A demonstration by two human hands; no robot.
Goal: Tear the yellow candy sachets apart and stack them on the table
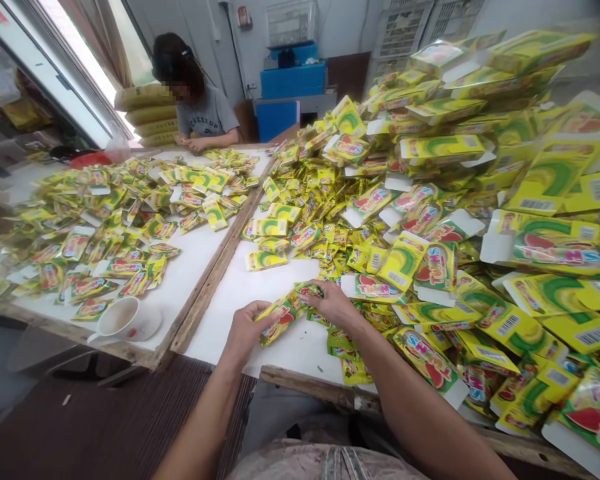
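Fingers, left hand [245,331]: curled closed around the lower end of a yellow box [282,317], thumb across its face.
Fingers, right hand [336,305]: bent and closed on the box's upper end, the fingertips partly hidden.
Yellow box: between both hands, tilted up toward the right, over the white table [215,333].
Forearms: reaching forward and converging on the box.
Small packets [345,343]: beside the right wrist, on the table.
Heaped boxes [430,267]: right of the right forearm.
Cup [123,319]: well left of the left hand.
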